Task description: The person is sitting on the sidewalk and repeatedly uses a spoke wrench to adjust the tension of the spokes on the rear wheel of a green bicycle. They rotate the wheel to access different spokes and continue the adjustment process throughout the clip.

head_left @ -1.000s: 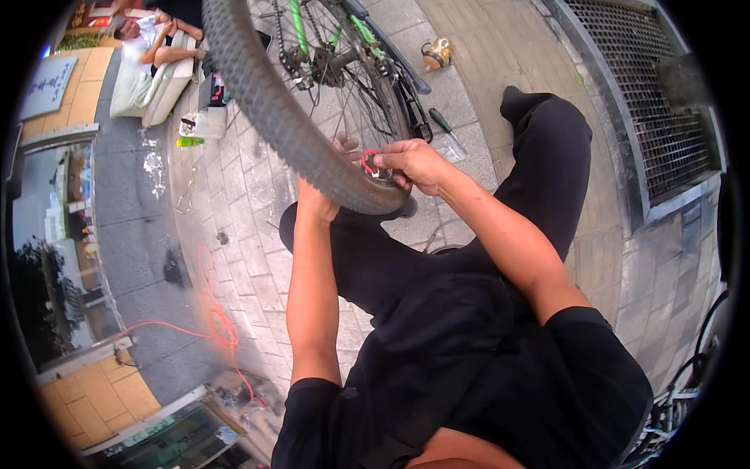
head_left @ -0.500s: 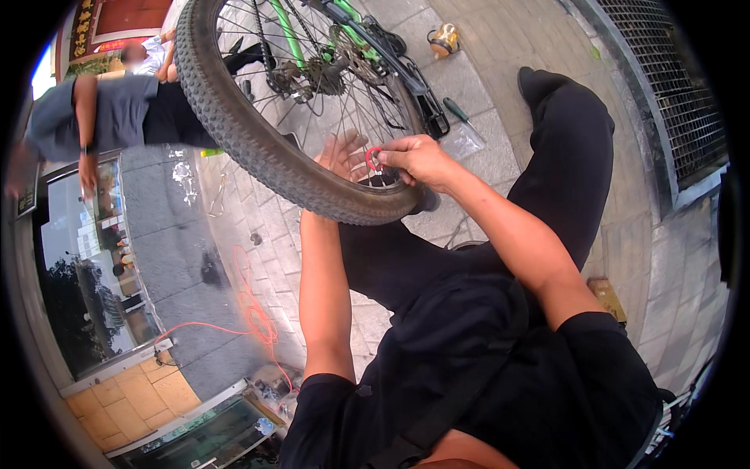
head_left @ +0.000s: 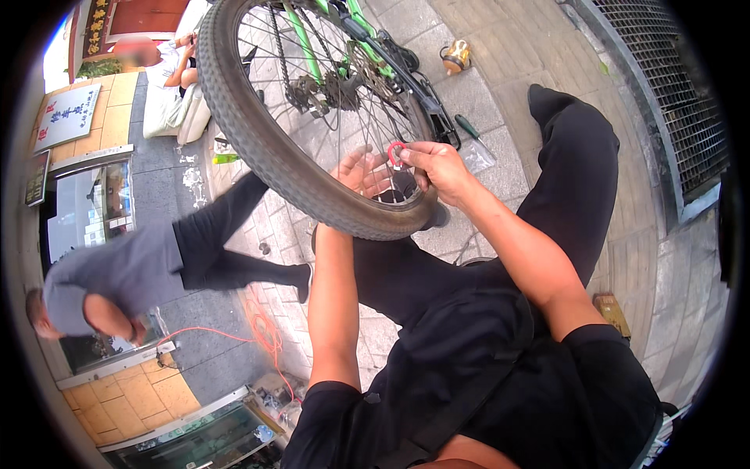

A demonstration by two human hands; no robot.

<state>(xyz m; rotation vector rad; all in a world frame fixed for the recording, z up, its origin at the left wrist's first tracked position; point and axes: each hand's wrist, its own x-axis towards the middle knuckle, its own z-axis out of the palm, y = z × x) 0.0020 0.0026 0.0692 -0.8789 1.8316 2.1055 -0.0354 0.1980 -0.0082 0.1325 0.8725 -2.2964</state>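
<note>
The red ring (head_left: 396,152) is pinched by the right hand (head_left: 437,166) at the bicycle wheel (head_left: 312,117). The left hand (head_left: 361,173) is open behind the spokes. White rectangular signs (head_left: 66,117) hang far left.

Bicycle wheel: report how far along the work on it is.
Done: the bicycle wheel is raised, its tyre seated on the rim. In hand: the right hand pinches a small red ring at the spokes, while the left hand steadies from behind the tyre. Left: the ring's final place cannot be told; a screwdriver lies unused on the paving.
</note>
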